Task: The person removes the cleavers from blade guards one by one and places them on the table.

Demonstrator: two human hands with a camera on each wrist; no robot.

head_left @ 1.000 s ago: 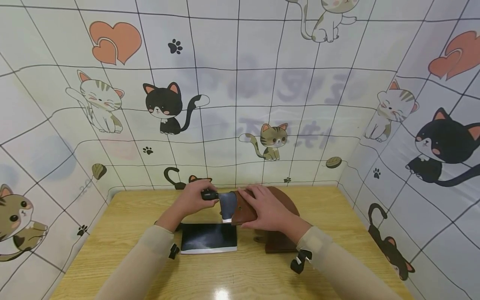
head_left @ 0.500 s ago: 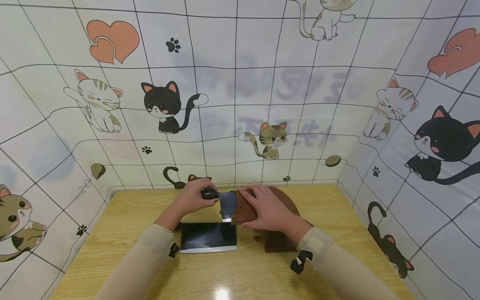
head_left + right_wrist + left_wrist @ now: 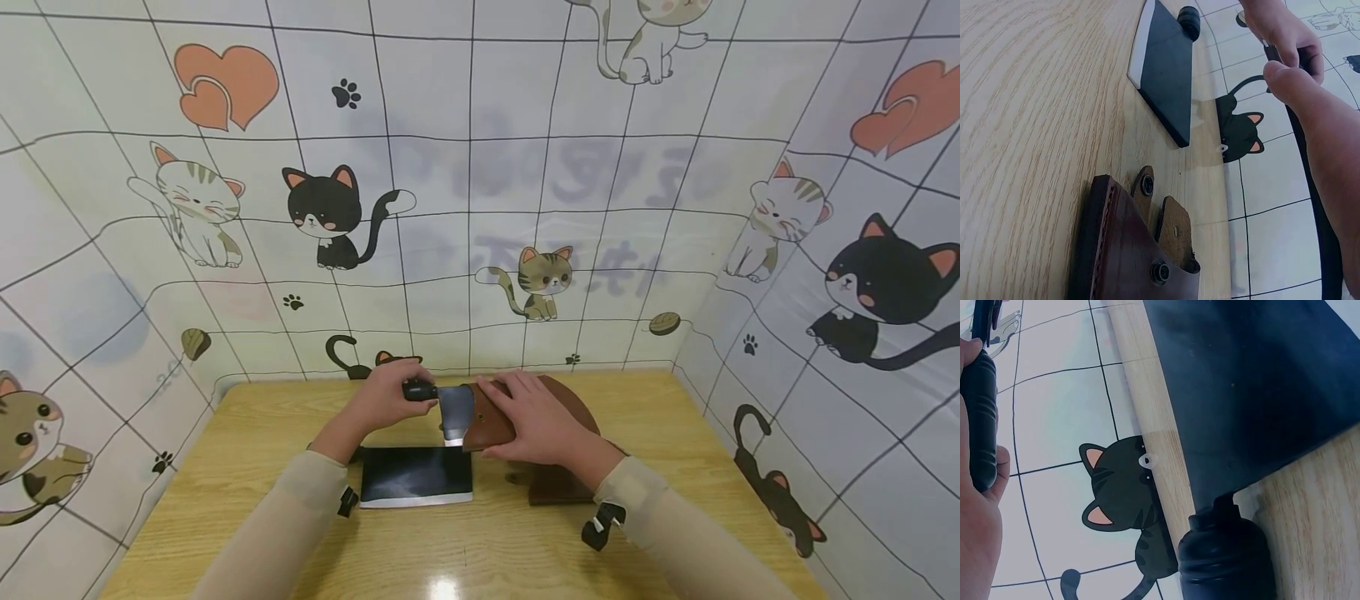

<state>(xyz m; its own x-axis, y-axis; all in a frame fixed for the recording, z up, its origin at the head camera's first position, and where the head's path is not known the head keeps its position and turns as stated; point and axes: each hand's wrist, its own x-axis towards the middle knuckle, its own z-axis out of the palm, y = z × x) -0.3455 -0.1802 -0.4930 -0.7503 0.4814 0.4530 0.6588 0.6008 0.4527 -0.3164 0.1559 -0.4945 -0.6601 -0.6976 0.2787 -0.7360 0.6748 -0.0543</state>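
My left hand (image 3: pixel 386 396) grips the black handle (image 3: pixel 419 389) of a wide dark blade (image 3: pixel 454 412) with a bright lower edge. Part of that blade sits inside a brown leather sheath (image 3: pixel 486 421), which my right hand (image 3: pixel 542 421) holds, its fingers over the upper face. In the left wrist view, my left hand (image 3: pixel 979 531) is wrapped round the ridged handle (image 3: pixel 982 419). The right wrist view has my left hand (image 3: pixel 1285 31) beyond the thumb of my right hand (image 3: pixel 1335 156).
A second dark blade (image 3: pixel 417 475) lies flat on the wooden table (image 3: pixel 465 550), its black handle (image 3: pixel 1225 562) to the left. Another brown sheath (image 3: pixel 558 485) with metal snaps lies below my right hand. A cat-print sheet (image 3: pixel 435 292) stands behind the table.
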